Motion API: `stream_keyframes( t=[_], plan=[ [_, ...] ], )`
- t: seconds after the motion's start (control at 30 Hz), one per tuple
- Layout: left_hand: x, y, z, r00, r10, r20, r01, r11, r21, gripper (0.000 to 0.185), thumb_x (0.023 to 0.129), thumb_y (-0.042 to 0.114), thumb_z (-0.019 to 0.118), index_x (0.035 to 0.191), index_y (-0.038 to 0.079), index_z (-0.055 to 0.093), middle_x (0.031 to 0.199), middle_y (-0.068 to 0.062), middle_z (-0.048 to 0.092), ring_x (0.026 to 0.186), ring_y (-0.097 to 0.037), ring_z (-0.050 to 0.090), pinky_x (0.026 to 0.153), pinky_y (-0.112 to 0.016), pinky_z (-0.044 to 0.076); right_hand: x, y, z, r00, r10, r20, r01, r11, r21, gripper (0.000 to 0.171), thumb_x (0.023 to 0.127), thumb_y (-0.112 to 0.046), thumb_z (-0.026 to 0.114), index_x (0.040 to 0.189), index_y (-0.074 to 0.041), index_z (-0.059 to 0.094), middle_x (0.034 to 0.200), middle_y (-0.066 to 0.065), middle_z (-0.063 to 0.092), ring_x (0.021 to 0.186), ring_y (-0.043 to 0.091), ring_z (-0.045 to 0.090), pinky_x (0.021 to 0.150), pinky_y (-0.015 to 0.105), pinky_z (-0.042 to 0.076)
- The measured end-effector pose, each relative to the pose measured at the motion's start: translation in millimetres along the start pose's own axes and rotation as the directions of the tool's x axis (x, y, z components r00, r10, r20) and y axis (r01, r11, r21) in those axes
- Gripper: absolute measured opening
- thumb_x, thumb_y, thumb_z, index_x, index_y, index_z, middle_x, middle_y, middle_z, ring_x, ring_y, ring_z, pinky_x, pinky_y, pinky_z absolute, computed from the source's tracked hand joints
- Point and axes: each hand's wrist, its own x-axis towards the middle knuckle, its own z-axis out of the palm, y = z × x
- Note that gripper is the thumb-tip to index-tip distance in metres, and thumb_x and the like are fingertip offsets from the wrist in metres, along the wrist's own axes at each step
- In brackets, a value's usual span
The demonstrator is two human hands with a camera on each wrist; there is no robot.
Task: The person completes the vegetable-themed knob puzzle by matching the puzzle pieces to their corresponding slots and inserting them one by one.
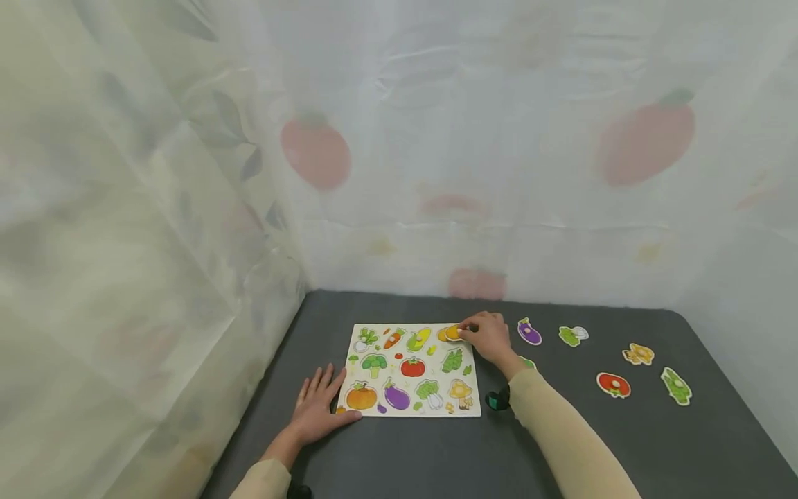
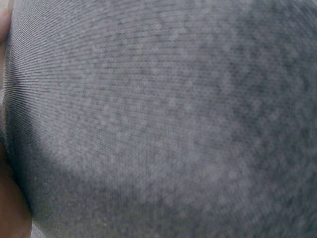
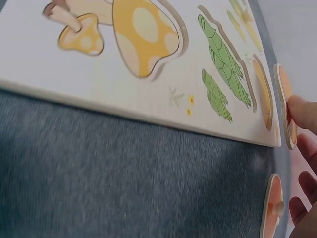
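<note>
Nearest the person, the left hand (image 1: 319,410) lay flat on the dark grey table (image 1: 436,450), fingers straight and spread, its thumb touching the near left corner of the puzzle board (image 1: 413,409). It grasped nothing; the left wrist view showed only the woven cloth surface.

The board sat toward the left half of the table, a thin, stiff, pale wooden tray with shaped recesses. Most recesses appeared filled: a pumpkin (image 1: 361,397), an aubergine, a mushroom (image 1: 460,391) along the near edge, a tomato (image 1: 413,367) in the middle, a carrot and corn along the far edge.

At the board's far right corner, the right hand (image 1: 489,336) pinched an orange piece (image 1: 450,333) with curled fingers, tilted on edge just over its recess, as the right wrist view (image 3: 287,106) confirmed. The piece looked like thin, light, rigid plywood with a smooth printed face, likely slippery if pressed flat. Its edges looked the better place to take hold; a small peg showed on a neighbouring piece (image 3: 274,208), and a peg would serve too.

Farther right, well apart on the table, loose pieces lay flat: a purple aubergine (image 1: 529,332), a green-and-white vegetable (image 1: 573,335), a yellow piece (image 1: 639,354), a red one (image 1: 614,384) and a green one (image 1: 676,386) near the right edge.
</note>
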Motion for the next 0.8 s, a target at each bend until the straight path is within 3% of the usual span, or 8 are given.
stream_keyframes(
  t=[0.4,0.8],
  plan=[
    [-4.1,4.0,-2.0,0.999,0.041,-0.031,-0.041,0.999,-0.013,0.110,0.080,0.072,0.072,0.163,0.014,0.030,0.168,-0.022,0.018,0.154,-0.045,0.006,0.120,-0.064,-0.001,2,-6,15,1.000,0.026,0.001,-0.026,1.000,-0.010,0.016,0.094,-0.033,0.076,0.100,-0.020,0.082,0.125,0.011,0.063,0.129,0.040,0.041,0.108,0.061,0.031],
    [-5.3,6.6,-6.2,0.999,0.026,-0.024,-0.027,1.000,-0.011,0.109,0.080,0.071,0.073,0.163,0.015,0.030,0.168,-0.019,0.017,0.155,-0.044,0.006,0.120,-0.062,-0.001,6,-9,22,0.999,0.052,-0.002,-0.052,0.997,-0.052,0.016,0.094,-0.035,0.076,0.099,-0.022,0.083,0.122,0.010,0.062,0.127,0.039,0.040,0.108,0.059,0.029]
  ],
)
